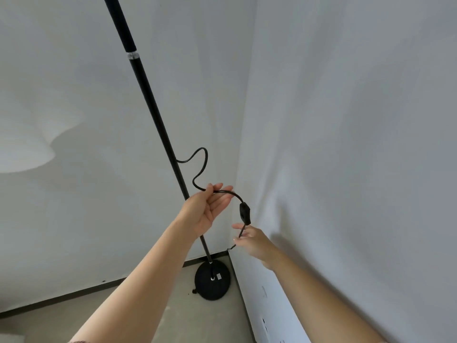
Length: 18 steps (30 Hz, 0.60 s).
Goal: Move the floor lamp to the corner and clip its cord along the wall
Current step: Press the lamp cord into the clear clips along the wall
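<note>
The black floor lamp stands in the room corner, its round base (213, 280) on the floor and its thin pole (153, 105) rising to the upper left. A black cord (201, 167) leaves the pole halfway up and curls down. My left hand (209, 206) is palm up, pinching the cord between thumb and fingers. Below it the cord carries an oblong inline switch (244, 213). My right hand (252, 240) grips the cord just under the switch, close to the right wall.
White walls meet at the corner (243, 144), with a dark baseboard (74, 294) along the left wall. A white socket plate (264, 325) sits low on the right wall. The floor (173, 310) is grey concrete.
</note>
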Available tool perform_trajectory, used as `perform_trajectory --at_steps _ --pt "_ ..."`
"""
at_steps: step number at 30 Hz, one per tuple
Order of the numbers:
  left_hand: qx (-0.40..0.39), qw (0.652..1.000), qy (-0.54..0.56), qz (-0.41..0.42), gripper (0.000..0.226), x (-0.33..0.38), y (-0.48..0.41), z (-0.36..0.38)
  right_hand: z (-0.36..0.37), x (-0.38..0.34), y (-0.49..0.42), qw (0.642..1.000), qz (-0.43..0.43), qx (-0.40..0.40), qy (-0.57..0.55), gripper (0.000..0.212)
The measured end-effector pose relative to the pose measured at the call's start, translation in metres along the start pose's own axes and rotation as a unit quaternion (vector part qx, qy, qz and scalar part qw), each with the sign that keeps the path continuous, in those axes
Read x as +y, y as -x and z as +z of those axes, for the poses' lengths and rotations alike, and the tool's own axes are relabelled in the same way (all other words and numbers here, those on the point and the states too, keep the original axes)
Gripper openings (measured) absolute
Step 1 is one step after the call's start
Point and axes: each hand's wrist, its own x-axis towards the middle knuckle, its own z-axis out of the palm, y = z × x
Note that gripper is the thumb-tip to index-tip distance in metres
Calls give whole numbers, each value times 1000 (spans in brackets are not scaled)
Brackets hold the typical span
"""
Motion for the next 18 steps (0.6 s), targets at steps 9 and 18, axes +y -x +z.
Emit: perform_trajectory --at_steps 9,18 --pt "12 998 -53 2 31 -11 -10 -24 -3 -20 5 974 -74 212 -35 33" --pt "-31 935 -337 -108 28 -27 -23 -53 14 -41 37 960 -53 214 -171 17"
